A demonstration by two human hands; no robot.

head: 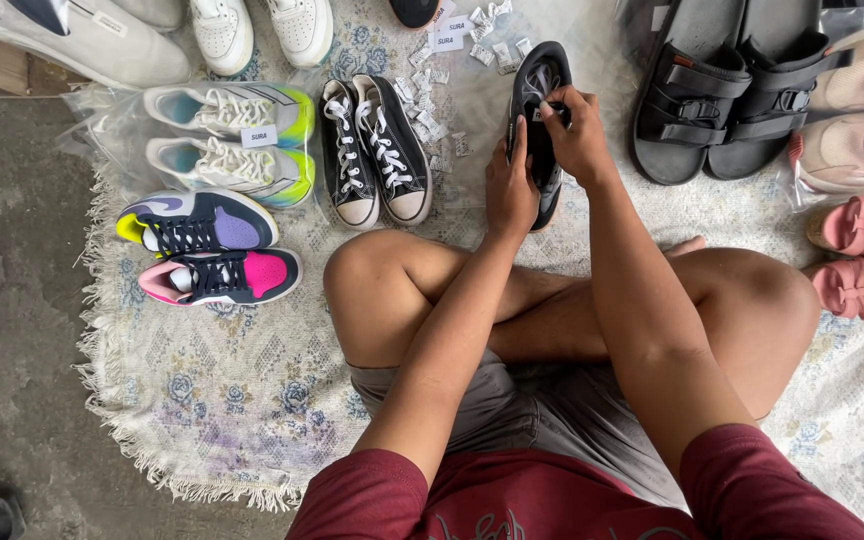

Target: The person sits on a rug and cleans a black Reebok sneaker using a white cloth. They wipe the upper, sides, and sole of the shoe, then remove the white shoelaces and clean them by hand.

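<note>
I sit cross-legged on a pale floral rug [252,400]. A black sneaker [539,90] with grey laces stands on the rug in front of my knees. My left hand [509,190] grips its side near the heel. Fingers of my right hand [577,130] are pinched at the shoe's opening by the laces. Just to the left stands a pair of black canvas high-tops [377,150] with white laces.
Left on the rug lie white-and-green trainers [232,140] in plastic and a purple and a pink sneaker [212,250]. Black sandals [722,100] and pink shoes [862,250] are at right. Small white packets and tags [452,50] are scattered behind. Bare concrete floor lies far left.
</note>
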